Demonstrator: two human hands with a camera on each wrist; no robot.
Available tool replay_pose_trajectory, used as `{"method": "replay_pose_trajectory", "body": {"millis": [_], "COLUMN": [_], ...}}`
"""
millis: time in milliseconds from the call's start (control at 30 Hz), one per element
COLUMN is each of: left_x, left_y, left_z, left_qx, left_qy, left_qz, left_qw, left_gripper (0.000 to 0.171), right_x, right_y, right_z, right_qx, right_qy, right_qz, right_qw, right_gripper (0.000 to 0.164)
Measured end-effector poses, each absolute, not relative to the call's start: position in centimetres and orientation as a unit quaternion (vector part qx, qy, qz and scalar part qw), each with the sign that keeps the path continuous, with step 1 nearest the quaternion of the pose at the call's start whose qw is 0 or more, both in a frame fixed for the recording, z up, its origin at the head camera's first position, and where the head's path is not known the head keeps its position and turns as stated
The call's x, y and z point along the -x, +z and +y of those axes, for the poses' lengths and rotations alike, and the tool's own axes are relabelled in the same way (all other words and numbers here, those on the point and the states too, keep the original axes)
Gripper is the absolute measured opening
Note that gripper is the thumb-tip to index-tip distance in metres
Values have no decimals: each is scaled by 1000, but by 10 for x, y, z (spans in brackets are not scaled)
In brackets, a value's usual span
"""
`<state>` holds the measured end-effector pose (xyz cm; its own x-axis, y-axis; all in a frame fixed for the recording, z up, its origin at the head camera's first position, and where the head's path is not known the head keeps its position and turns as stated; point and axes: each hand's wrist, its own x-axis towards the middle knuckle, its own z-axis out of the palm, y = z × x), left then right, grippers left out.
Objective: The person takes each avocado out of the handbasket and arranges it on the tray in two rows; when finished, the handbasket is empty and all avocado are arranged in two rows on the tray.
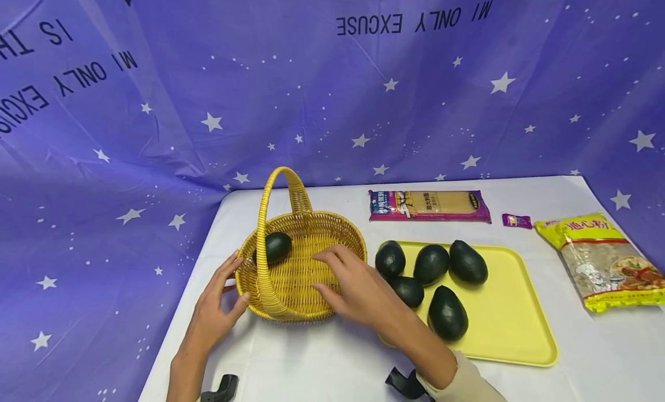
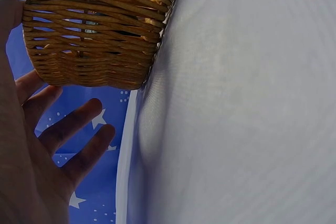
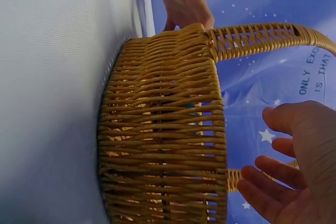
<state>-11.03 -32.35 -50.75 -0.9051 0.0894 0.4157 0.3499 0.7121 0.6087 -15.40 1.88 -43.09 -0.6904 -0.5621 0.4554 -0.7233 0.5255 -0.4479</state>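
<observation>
A yellow wicker basket (image 1: 303,327) with a tall arched handle stands on the left of the table. Inside, at its left end, lies one dark green avocado (image 1: 277,247), partly hidden by the handle. My left hand (image 1: 215,309) is spread against the basket's left end, and its fingers touch the wicker (image 2: 94,35) in the left wrist view. Over the basket's right rim hovers my right hand (image 1: 358,286), its fingers loosely bent and nothing between them. Several more avocados (image 1: 448,314) rest on the left part of a yellow tray (image 1: 511,309) to the right.
Behind the tray lies a purple-edged pack of noodles (image 1: 431,206), with a small purple wrapped packet (image 1: 516,220) beside it. A yellow and clear food bag (image 1: 605,260) is at the far right. A purple starry cloth (image 1: 322,101) hangs behind the white table (image 1: 291,367).
</observation>
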Motion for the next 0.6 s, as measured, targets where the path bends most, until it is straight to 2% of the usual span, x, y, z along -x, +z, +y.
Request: {"method": "replay_pose_trajectory", "body": {"millis": [600], "left_x": [111], "left_y": [-510], "left_z": [-324], "left_qx": [122], "left_qy": [-359], "left_qz": [-907], "left_qw": [184], "left_gripper": [78], "right_x": [173], "right_y": [-437], "right_z": [-8], "right_qx": [-402], "right_qy": [295], "right_qz": [-859], "right_qw": [112], "right_gripper": [46]}}
